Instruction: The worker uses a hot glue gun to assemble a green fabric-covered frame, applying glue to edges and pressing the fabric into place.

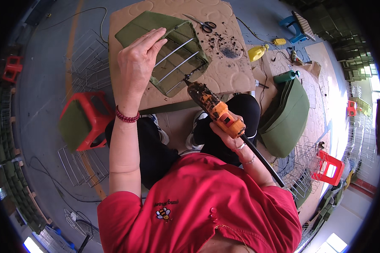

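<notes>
My left hand (139, 57) rests over a green felt piece (141, 25) on the cardboard-topped table. Its fingers are stretched out toward the piece's edge. Inside the green piece runs a wire frame (175, 52) with several pale metal bars. My right hand (230, 133) is wrapped around an orange hand tool (219, 109) with a red switch. The tool's front end is crusted black, and a black rod or cord runs from its rear. Its thin tip is at the near right edge of the green piece, where dark stringy residue shows. Scissors (204, 26) lie beyond the piece.
Black crumbs litter the cardboard (238, 71). At right stand stacked green felt pieces (287, 120), a green bottle (286, 76) and a yellow bottle (256, 52). A red stool (90, 120) holding green felt is at left. Wire frames (88, 63) lie on the floor.
</notes>
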`<control>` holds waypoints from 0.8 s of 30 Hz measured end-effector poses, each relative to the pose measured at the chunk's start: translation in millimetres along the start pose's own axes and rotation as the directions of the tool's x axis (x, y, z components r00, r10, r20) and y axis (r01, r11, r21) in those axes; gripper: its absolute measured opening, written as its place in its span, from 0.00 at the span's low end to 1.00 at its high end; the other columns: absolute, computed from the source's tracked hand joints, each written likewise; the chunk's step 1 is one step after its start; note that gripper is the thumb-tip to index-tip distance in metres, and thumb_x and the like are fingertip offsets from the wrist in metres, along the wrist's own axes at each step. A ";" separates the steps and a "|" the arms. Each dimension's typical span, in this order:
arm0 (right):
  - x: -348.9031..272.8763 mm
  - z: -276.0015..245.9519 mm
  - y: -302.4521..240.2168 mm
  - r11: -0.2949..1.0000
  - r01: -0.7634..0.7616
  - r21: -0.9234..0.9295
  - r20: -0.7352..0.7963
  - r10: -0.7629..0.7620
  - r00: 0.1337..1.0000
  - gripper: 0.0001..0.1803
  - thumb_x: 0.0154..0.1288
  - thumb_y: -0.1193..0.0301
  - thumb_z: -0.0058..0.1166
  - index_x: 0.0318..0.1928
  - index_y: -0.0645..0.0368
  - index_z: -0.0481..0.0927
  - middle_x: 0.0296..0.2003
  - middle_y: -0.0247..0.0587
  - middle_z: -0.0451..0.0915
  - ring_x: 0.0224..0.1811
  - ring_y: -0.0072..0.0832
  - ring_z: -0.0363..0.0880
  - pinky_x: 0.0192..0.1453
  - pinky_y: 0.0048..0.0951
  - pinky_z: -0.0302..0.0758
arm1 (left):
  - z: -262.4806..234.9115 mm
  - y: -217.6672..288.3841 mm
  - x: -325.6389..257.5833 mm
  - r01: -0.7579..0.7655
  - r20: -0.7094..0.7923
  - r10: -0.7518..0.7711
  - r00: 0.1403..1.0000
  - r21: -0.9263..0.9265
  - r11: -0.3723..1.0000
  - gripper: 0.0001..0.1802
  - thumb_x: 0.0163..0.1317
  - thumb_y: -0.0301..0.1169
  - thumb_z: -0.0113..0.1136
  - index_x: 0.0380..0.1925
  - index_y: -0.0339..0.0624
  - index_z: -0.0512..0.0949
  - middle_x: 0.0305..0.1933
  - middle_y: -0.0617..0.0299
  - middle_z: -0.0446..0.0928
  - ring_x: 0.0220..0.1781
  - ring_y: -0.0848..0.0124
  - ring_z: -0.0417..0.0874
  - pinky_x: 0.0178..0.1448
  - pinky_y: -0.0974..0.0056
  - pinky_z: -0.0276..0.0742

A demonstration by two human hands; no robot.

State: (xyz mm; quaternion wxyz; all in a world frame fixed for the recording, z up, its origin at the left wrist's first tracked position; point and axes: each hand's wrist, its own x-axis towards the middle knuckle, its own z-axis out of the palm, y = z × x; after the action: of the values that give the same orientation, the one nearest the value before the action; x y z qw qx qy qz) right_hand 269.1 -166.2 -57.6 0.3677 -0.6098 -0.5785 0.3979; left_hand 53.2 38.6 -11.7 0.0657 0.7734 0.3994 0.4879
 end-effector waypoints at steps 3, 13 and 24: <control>0.4 1.5 2.4 0.998 -0.002 -0.070 0.012 0.002 1.000 0.17 0.56 0.72 0.63 0.47 0.59 0.79 0.34 0.38 0.82 0.35 0.27 0.82 0.42 0.25 0.76 | -3.1 -1.0 -2.9 0.007 -0.005 -0.007 1.000 -0.016 1.000 0.14 0.59 0.25 0.67 0.46 0.44 0.85 0.45 0.54 0.85 0.45 0.65 0.88 0.47 0.66 0.83; -7.3 12.6 16.2 0.995 -0.020 0.103 -0.033 0.024 0.999 0.17 0.55 0.72 0.66 0.45 0.60 0.79 0.30 0.38 0.80 0.30 0.27 0.80 0.39 0.27 0.76 | -12.5 -0.1 -19.5 0.056 -0.077 -0.059 0.995 -0.044 0.997 0.14 0.57 0.20 0.67 0.45 0.39 0.84 0.47 0.56 0.85 0.51 0.63 0.86 0.53 0.64 0.84; -6.5 15.4 15.0 1.000 -0.022 -0.012 0.036 0.023 0.999 0.15 0.54 0.70 0.67 0.40 0.59 0.78 0.26 0.37 0.77 0.26 0.29 0.76 0.35 0.28 0.74 | -13.9 -2.4 -36.6 0.052 -0.144 -0.057 0.988 -0.041 0.998 0.17 0.57 0.19 0.66 0.48 0.42 0.84 0.48 0.57 0.85 0.54 0.63 0.85 0.57 0.63 0.82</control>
State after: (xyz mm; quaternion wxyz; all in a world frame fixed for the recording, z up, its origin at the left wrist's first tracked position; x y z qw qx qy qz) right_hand 261.2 -173.8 -77.2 0.3490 -0.6110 -0.5807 0.4095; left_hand 33.1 11.3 -31.4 0.0639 0.7233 0.4151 0.5482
